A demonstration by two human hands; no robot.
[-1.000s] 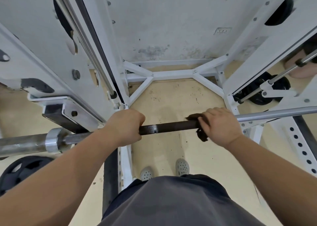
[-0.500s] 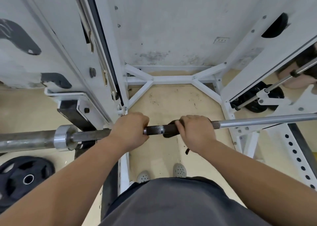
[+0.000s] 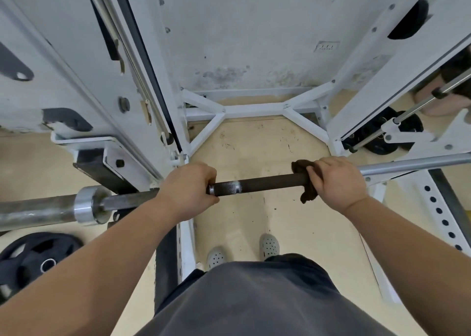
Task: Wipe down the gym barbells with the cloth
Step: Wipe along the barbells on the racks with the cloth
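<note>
- Head view looks straight down at a barbell (image 3: 267,181) that lies from left to right across a white rack (image 3: 254,109).
- The left grip (image 3: 187,190) is clenched around the bar with the knuckles on top. It is near the shiny collar (image 3: 85,204), on the collar's right side.
- The right grip (image 3: 336,180) is wrapped around a dark brown cloth (image 3: 307,191) and squeezes it onto the bar.
- The cloth sits where the dark middle part of the bar meets the bright silver part. One bit of cloth sticks up beside the fingers, and one bit hangs down under the bar.
- The two grips are well apart, with the dark part of the bar between them.
- A black weight plate (image 3: 38,256) lies flat on the tan floor (image 3: 254,144) at the bottom left, below the thick end of the bar.
- More black plates (image 3: 382,134) sit by the rack on the right.
- Two pale shoes (image 3: 269,245) with little holes stand on the floor under the bar.
</note>
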